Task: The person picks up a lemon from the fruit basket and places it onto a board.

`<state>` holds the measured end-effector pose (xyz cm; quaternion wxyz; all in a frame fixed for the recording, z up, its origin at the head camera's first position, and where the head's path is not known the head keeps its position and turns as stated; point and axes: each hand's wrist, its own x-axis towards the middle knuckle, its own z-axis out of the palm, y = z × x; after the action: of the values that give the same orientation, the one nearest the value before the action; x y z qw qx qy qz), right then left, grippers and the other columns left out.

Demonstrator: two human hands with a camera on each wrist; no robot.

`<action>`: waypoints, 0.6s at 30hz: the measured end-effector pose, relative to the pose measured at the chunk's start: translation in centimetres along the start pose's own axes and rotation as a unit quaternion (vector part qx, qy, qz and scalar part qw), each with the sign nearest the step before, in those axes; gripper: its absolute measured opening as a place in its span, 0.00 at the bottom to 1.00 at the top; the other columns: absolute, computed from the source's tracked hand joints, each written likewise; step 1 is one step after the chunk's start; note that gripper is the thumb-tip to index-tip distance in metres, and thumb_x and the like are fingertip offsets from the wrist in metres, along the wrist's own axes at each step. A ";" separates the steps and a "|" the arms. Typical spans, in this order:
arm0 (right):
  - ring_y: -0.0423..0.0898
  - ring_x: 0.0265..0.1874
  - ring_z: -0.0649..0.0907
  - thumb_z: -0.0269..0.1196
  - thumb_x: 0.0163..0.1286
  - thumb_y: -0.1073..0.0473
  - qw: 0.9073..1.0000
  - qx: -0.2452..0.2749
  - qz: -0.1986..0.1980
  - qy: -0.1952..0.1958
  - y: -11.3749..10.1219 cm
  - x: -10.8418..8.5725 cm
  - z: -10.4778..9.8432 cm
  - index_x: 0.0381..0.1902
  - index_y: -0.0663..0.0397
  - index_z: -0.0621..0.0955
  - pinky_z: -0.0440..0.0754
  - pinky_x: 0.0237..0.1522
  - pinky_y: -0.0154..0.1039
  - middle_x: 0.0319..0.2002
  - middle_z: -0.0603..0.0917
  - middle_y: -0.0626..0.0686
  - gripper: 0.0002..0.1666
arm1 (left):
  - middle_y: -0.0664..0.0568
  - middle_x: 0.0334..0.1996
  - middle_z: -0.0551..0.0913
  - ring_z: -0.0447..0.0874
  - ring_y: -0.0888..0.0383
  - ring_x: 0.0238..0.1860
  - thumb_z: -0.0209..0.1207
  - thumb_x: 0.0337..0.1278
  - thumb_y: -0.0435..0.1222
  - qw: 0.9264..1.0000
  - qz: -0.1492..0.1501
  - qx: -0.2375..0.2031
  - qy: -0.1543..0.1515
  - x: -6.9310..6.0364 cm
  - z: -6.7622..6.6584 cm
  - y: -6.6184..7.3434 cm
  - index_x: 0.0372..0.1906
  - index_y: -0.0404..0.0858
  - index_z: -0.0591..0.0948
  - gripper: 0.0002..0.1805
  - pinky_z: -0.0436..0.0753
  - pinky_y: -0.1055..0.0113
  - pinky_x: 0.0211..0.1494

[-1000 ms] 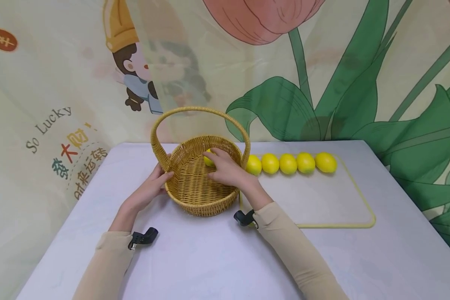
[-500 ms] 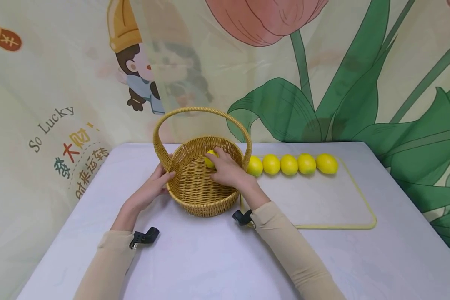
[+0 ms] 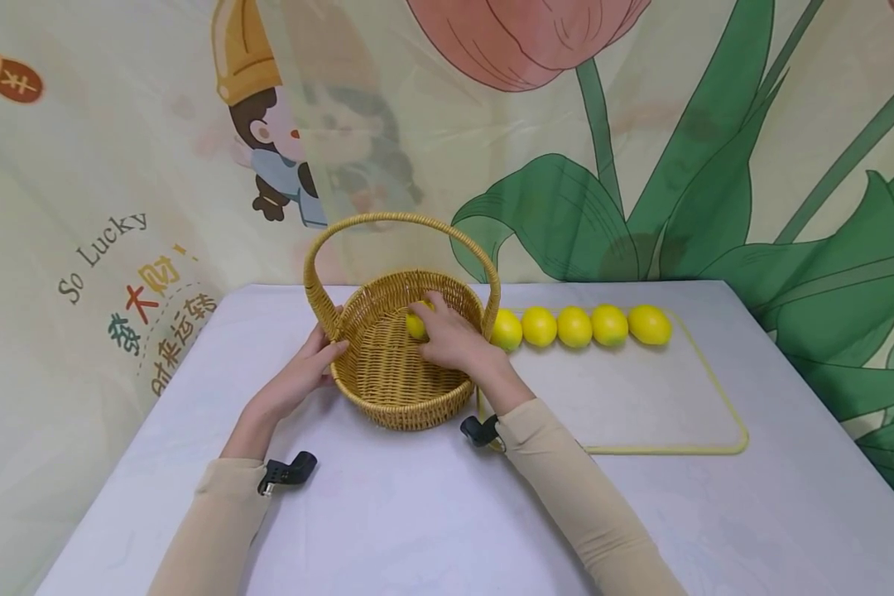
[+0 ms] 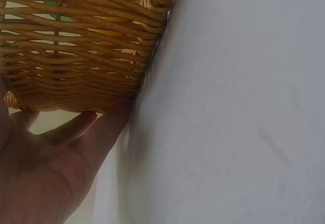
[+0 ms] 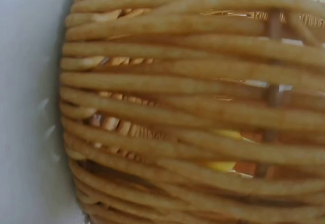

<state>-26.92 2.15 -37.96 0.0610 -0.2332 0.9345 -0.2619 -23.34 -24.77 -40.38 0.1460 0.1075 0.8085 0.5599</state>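
A wicker basket (image 3: 410,416) with a tall arched handle stands on the table. At its left side my left hand (image 3: 292,382) grips the rim, thumb over the edge and fingers outside; in the left wrist view the fingertips of that hand (image 4: 48,168) touch the woven wall (image 4: 86,41). My right hand (image 3: 458,341) reaches inside and holds a yellow lemon (image 3: 415,326) low near the back right of the basket. Part of the lemon is hidden by the fingers. Through gaps in the weave, the right wrist view catches bits of yellow lemon (image 5: 222,166).
Several lemons (image 3: 574,327) lie in a row to the right of the basket, along the back of a pale board (image 3: 641,397) with a yellow-green edge. White cloth (image 3: 387,513) covers the table. A printed curtain (image 3: 566,124) hangs directly behind.
The lemon and my right fingers have sunk slightly deeper into the basket. My left hand keeps its grip on the rim, and the row of lemons is unchanged.
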 end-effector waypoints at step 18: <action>0.53 0.69 0.71 0.63 0.65 0.60 0.998 -0.029 -0.026 -0.045 -0.3 -0.3 -0.2 0.70 0.40 0.73 0.71 0.68 0.53 0.72 0.68 0.56 0.34 | 0.46 0.81 0.45 0.64 0.39 0.73 0.43 0.78 0.52 1.000 0.004 -0.002 -0.005 0.1 -0.1 0.0 0.79 0.63 0.36 0.37 0.79 0.47 0.62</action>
<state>-26.56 2.19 -37.69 0.0894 -0.2703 0.9318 -0.2252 -23.46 -24.86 -40.35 0.1482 0.1137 0.8059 0.5618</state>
